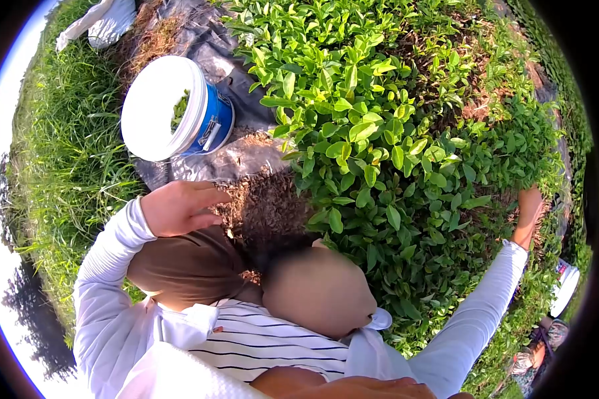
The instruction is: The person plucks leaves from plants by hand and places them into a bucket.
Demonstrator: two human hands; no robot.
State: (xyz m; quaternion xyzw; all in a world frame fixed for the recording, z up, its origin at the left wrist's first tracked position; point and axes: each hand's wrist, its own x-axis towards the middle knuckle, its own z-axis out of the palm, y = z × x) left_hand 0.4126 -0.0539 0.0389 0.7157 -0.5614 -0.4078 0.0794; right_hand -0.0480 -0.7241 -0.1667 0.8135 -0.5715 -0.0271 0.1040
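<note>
Sunlit slope here, grass (80,156) down the left and a dark ground sheet (249,100) beside the planting! And there's the leafy bush (353,133), glossy, bright green on top, darker lower down, filling the ground ahead and to the right. The right arm stretches far out along it, the right hand (528,206) down at its far edge; those fingers disappear among the leaves, so whether they're clenched or loose I can't say. Over to the left hand (173,209): elbow bent, hand just above the brown-covered knee (186,266), fingers released, softly curved and slightly apart. Beyond it stands 1 blue-and-white bucket (209,126), green leaves (180,110) inside, and farther off, a white bag (113,25) on the grass.
</note>
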